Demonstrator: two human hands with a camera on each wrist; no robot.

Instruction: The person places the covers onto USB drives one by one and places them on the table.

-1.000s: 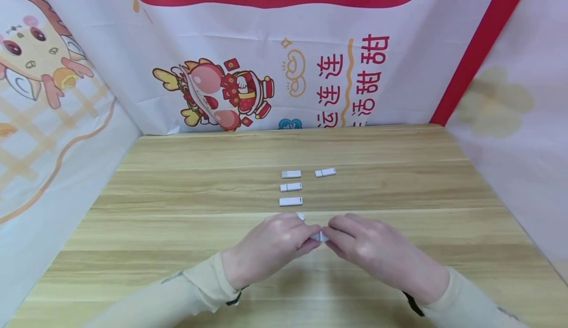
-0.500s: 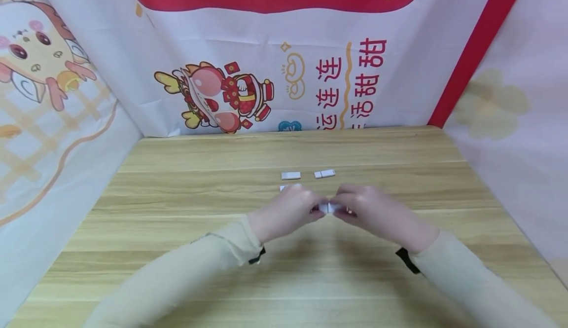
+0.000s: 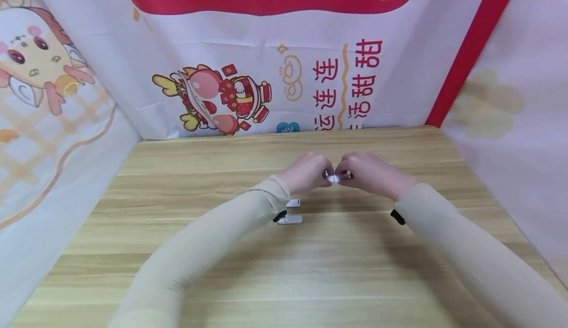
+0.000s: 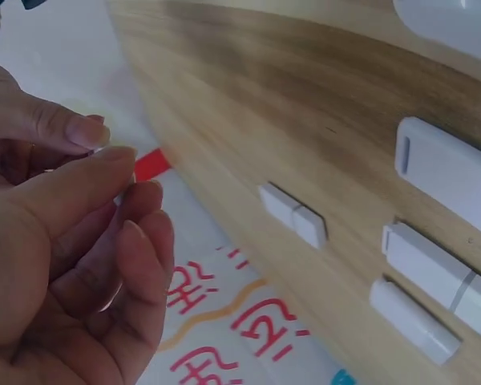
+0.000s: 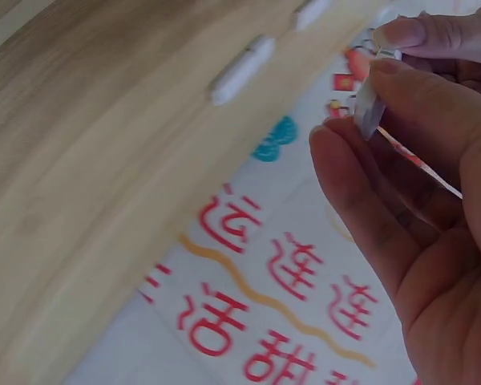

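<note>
In the head view, a white USB flash drive (image 3: 334,178) is held between both hands above the far half of the table. My left hand (image 3: 308,172) pinches its left end and my right hand (image 3: 370,171) pinches its right end. The right wrist view shows part of the drive's narrow white body (image 5: 369,108) between thumb and fingers, but in the left wrist view the fingers hide almost all of it. Beyond the left hand there, a capped USB flash drive (image 4: 293,215) lies alone on the wood, apart from several others, such as another capped drive (image 4: 445,277).
The wooden table (image 3: 337,269) carries a column of white flash drives, two of them showing near the left wrist: a nearer one (image 3: 290,219) and one behind it (image 3: 293,203). The left arm and hand hide others. A printed cloth (image 3: 248,37) hangs behind the table's far edge.
Both hands have moved forward across the table, away from the body, still holding the flash drive together. The near drives have come into sight, while the far ones are now covered.
</note>
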